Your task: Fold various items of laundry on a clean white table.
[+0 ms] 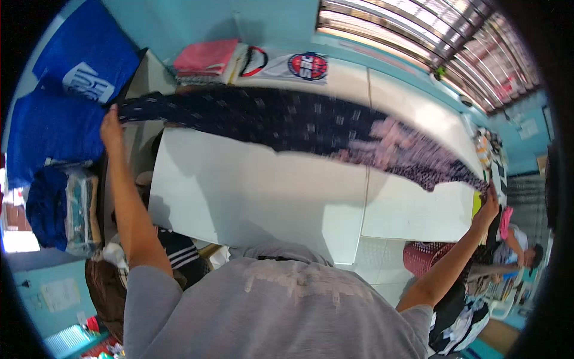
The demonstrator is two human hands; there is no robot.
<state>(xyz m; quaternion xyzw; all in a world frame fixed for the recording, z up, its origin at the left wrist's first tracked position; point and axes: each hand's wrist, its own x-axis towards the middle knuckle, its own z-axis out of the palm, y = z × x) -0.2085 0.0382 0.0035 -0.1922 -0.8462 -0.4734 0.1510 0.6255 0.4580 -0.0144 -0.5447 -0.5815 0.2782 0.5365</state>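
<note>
A long dark navy cloth (278, 114) with small pale marks and a pink patterned part spans the width before me, stretched between both arms. My left hand (112, 128) grips its left end, and my right hand (488, 204) grips its pink, speckled end. The cloth's lower edge hangs in loose waves above the white table (269, 193), and it looks blurred. Behind it, a white printed garment (280, 67) with a round red and blue emblem lies on the table's far side.
Folded textiles (206, 60), pink on top, are stacked by the wall. Blue bags (58, 128) stand at left. A dark red perforated basket (423, 258) sits on the floor at right. Another person (515, 251) is farther right, near piled clothes (462, 323). A barred window (430, 40) is above.
</note>
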